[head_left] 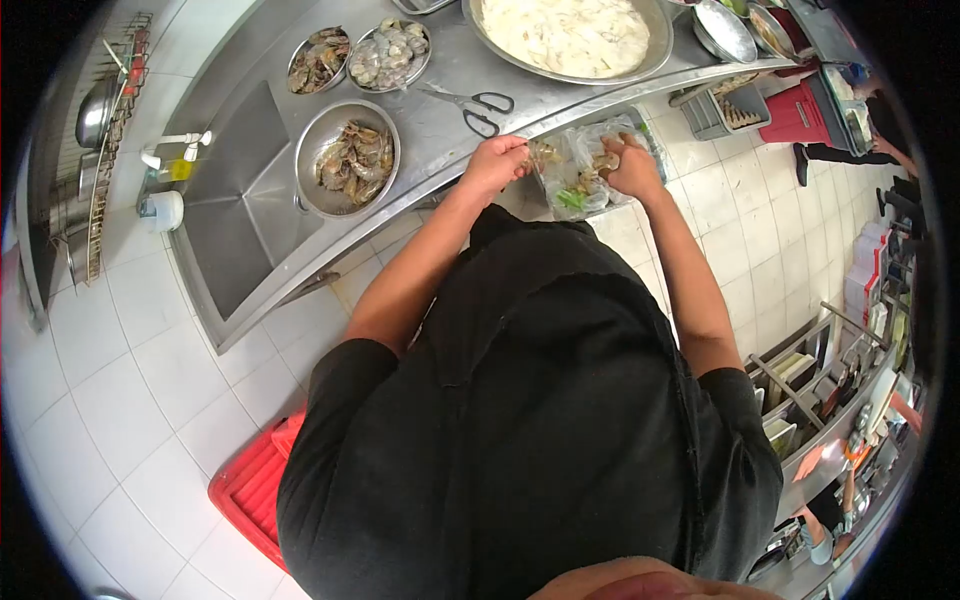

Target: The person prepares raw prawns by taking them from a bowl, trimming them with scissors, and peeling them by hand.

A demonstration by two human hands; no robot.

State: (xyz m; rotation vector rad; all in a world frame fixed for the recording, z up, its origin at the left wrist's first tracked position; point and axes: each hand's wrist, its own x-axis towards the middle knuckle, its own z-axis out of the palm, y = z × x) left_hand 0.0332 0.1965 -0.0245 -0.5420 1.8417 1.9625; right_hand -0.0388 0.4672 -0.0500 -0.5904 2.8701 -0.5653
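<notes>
My left hand (pixel 497 166) is closed in a pinch at the counter's front edge; whatever its fingertips hold is too small to make out. My right hand (pixel 632 170) reaches over a waste bin (pixel 597 212) lined with a clear plastic bag (pixel 590 143), its fingers apart and pointing down. Brownish scraps and a green leafy piece (pixel 571 199) lie in the bag. Black-handled scissors (pixel 482 104) rest on the counter just beyond my left hand. A steel bowl (pixel 306 160) to the left holds whole shrimp (pixel 356 165).
Two smaller bowls hold brown shrimp (pixel 320 60) and greyish peeled pieces (pixel 390 55). A large basin (pixel 664 50) contains pale food in cloudy liquid. A sink (pixel 235 200) is at left, a red crate (pixel 250 490) on the floor, a grey basket (pixel 712 118) at right. Other people stand far right.
</notes>
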